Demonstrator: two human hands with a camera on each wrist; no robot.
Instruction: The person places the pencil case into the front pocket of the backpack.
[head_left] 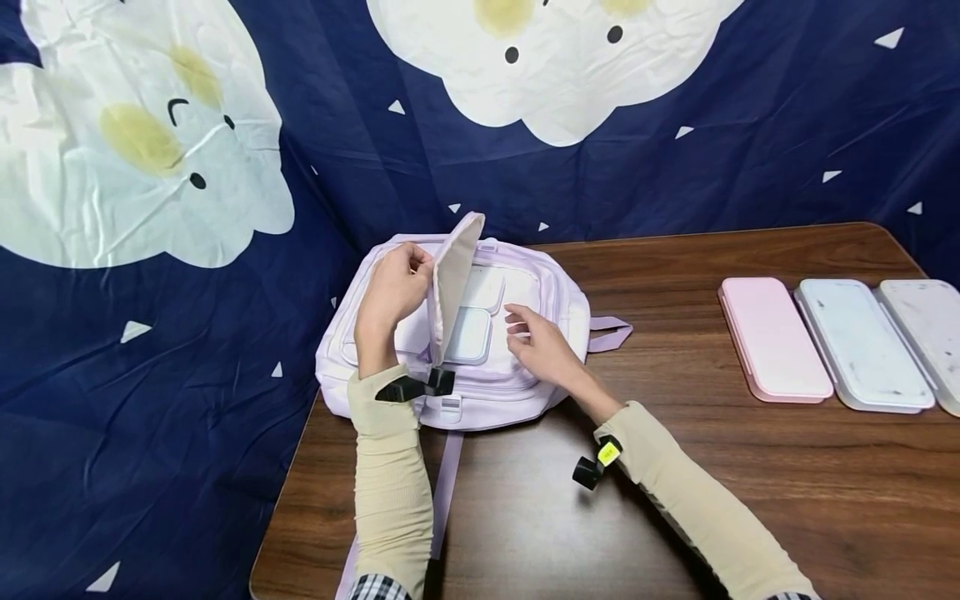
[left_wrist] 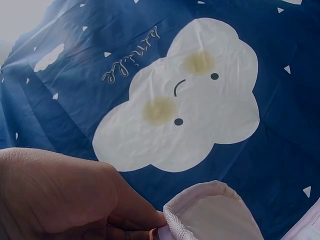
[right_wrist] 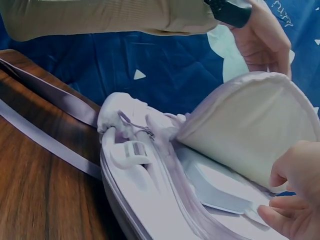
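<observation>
A pale lilac backpack (head_left: 525, 408) lies on the table with its front pocket unzipped. My left hand (head_left: 395, 287) pinches the edge of the pocket's flap (right_wrist: 250, 122) and holds it raised; in the left wrist view the fingertips grip the flap's rim. Two light-coloured cases, a whitish one (head_left: 483, 287) and a pale blue-edged one (head_left: 469, 336), lie side by side inside the pocket. My right hand (head_left: 546, 348) hovers over the pocket's right side, fingers loosely bent with nothing between them, close to the cases but apart from them.
On the right of the wooden table (head_left: 660, 475) lie a pink case (head_left: 776, 337), a pale blue case (head_left: 864, 346) and a greyish-white case (head_left: 926, 325). A lilac strap (head_left: 448, 492) hangs toward the front edge. Navy cloth (head_left: 330, 100) with cloud prints covers the walls behind and at left.
</observation>
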